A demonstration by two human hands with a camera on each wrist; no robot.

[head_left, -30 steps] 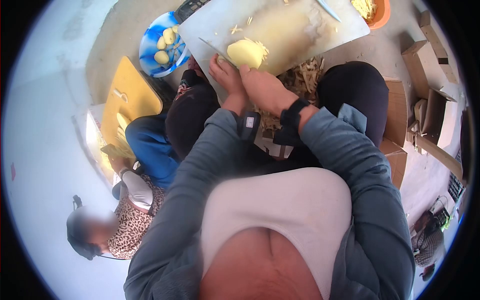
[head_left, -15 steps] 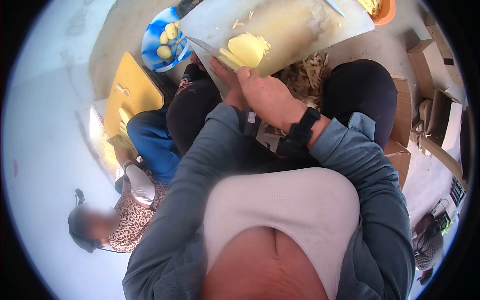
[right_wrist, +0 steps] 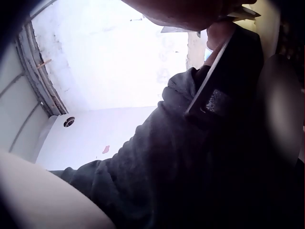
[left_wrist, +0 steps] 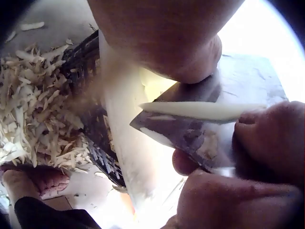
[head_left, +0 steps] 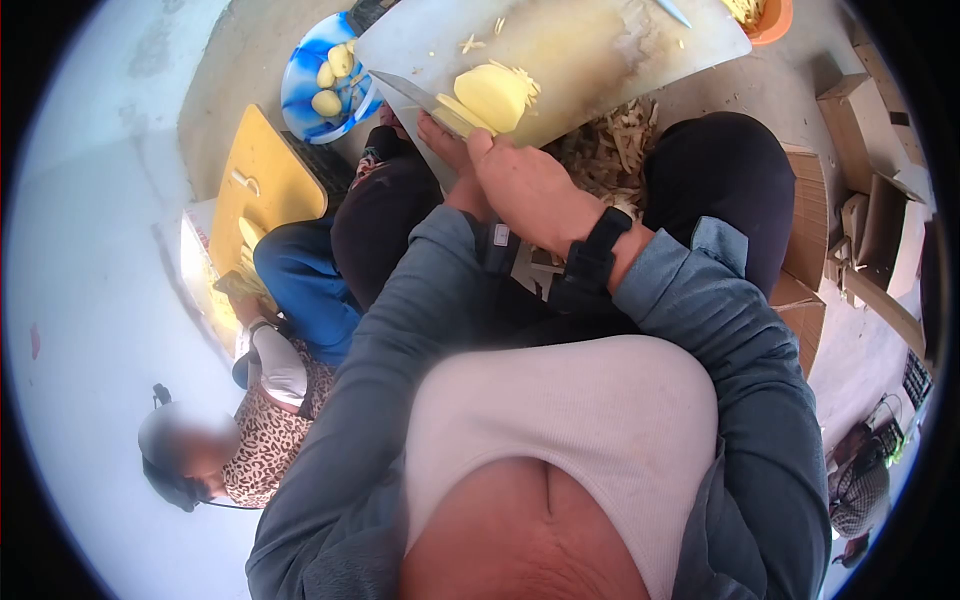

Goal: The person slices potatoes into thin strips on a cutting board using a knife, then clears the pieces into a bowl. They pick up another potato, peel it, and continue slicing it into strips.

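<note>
On the white cutting board (head_left: 600,85) sits a peeled potato (head_left: 492,92) with thin cut sticks along its right side. My right hand (head_left: 533,190) grips a kitchen knife (head_left: 408,92) whose blade points away to the left. Potato slices (head_left: 462,117) lie between the blade and the potato. My left hand (head_left: 447,147) is on the near side of the blade. In the left wrist view a pale slice (left_wrist: 200,110) rests against the metal, its end pinched at my left thumb. The handle is hidden in my right hand (right_wrist: 186,14).
A blue-and-white basin (head_left: 300,95) holds peeled potatoes. An orange bowl (head_left: 770,25) contains cut sticks, near a second knife (head_left: 660,12). Peelings (head_left: 610,150) lie below the board. Cardboard boxes (head_left: 795,235) stand right; another person (head_left: 275,425) sits left by a yellow board (head_left: 255,185).
The knife has tilted away from the potato, and slices now show between blade and potato. My right hand has shifted slightly. Little differs over the last half second.
</note>
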